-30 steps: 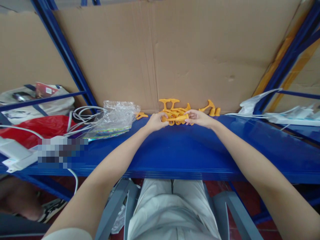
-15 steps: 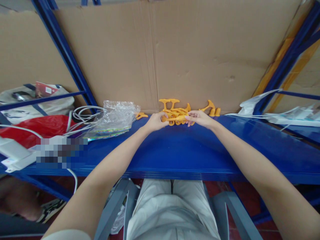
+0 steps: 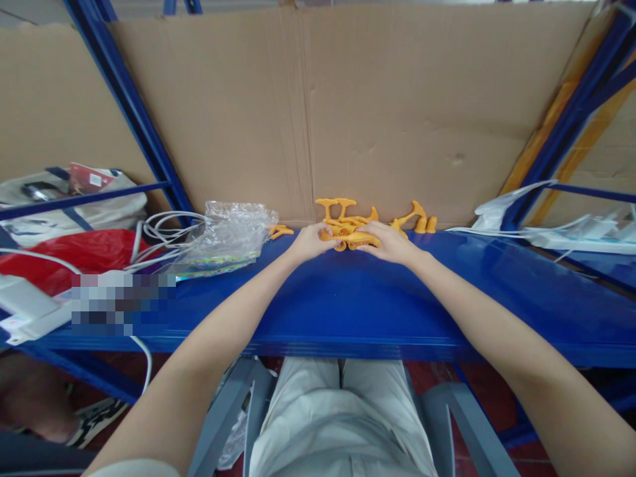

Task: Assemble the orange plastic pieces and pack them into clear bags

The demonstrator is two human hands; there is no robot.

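Several yellow-orange plastic pieces (image 3: 348,222) lie heaped at the back of the blue table, against the cardboard. Some have T-shaped handles; others look like short round cups. At the heap's left side, my left hand (image 3: 312,244) is closed with its fingertips on the end of a yellow-orange plastic piece (image 3: 356,237). From the right, my right hand (image 3: 390,242) curls around the other end of that piece, thumb below and fingers above. The hands partly hide the heap. Just right of my right hand stands a T-handled piece (image 3: 412,211), beside small upright yellow-orange cups (image 3: 431,225).
Clear plastic bags (image 3: 233,228) and white cables (image 3: 166,232) lie to the left, with a red bag (image 3: 74,258) and a white power strip (image 3: 42,308). Cables and a white strip (image 3: 586,235) are at the right. Cardboard (image 3: 397,99) rises behind. Another person's leg (image 3: 37,397) shows lower left.
My right hand has moved left and turned more over the heap, nearer to my left hand. My left hand stays nearly in place. A T-handled piece at right is less covered.
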